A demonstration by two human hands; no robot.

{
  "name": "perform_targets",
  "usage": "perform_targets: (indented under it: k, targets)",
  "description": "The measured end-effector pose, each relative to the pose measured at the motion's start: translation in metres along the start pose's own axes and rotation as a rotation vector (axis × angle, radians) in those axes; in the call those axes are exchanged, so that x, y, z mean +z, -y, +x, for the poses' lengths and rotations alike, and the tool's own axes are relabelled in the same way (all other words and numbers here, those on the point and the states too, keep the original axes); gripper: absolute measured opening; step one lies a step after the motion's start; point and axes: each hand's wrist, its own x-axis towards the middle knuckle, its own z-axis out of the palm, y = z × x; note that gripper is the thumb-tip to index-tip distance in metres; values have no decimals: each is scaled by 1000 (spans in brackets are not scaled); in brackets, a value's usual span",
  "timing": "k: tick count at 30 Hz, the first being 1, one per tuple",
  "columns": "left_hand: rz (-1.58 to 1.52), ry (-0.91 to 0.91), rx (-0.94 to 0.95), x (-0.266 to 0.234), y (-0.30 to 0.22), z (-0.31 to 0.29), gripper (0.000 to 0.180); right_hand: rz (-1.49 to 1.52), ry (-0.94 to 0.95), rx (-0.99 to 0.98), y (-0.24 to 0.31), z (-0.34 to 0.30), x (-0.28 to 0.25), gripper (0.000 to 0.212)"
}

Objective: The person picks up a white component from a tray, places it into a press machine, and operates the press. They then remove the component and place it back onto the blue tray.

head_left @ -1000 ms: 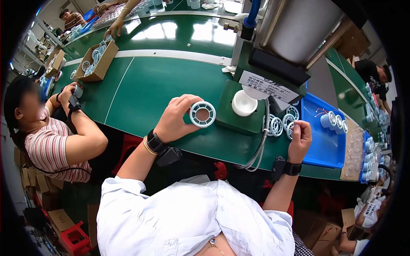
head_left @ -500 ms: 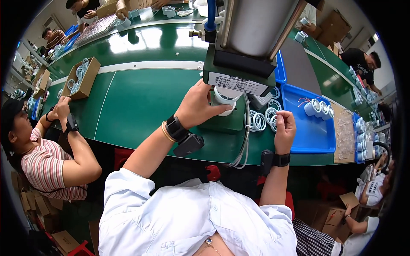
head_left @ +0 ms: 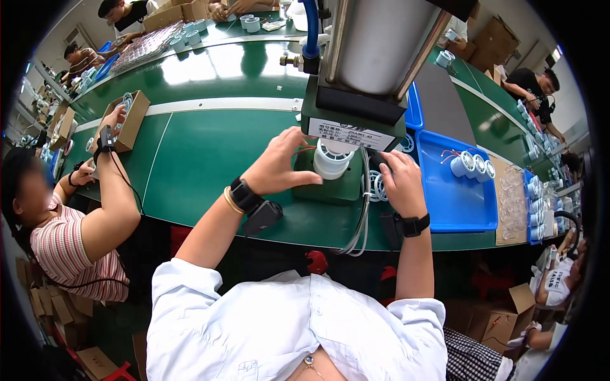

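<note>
A white cylindrical housing (head_left: 332,161) with a ringed top stands upright under the head of a pneumatic press (head_left: 356,117), on its green base (head_left: 327,190). To its left is my left hand (head_left: 276,166), thumb and fingers spread, apart from the housing. Thin red wires (head_left: 307,148) show by those fingertips. My right hand (head_left: 405,184) is right of the press, fingers stretched toward a dark part (head_left: 380,160) beside the grey cables (head_left: 365,197); whether they touch it I cannot tell. White slotted rings (head_left: 379,187) lie on the table, partly covered by that hand.
A blue tray (head_left: 467,213) at the right holds several white housings (head_left: 474,166) with wires. Cardboard with clear plastic pieces (head_left: 510,203) lies beyond it. At the left, a co-worker (head_left: 76,235) reaches into a cardboard box (head_left: 135,124). Others sit across the green table (head_left: 190,152).
My left hand has let go of the housing and drawn left. My right hand has moved up and left toward the press, its fingers opening. The co-worker's hand has gone into the box.
</note>
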Motion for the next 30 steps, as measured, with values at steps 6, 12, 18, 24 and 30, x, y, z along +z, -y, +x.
perform_targets:
  k: [6,12,18,24,30]
  targets:
    - [80,-96,-198,-22,50,-31,56,-102,49,-19,4,-2,7,28]
    - [501,-10,-176,-9,62,-39,52,-42,34,-68,11,7,4,27]
    - [469,8,-177,-6,59,-33,52,473,214,60,70,35,-12,37]
    - [445,19,-127,-5,65,-37,51,609,-69,55,61,45,-6,49]
    - [481,30,-146,-7,62,-37,52,299,-204,320,-46,16,-50,53]
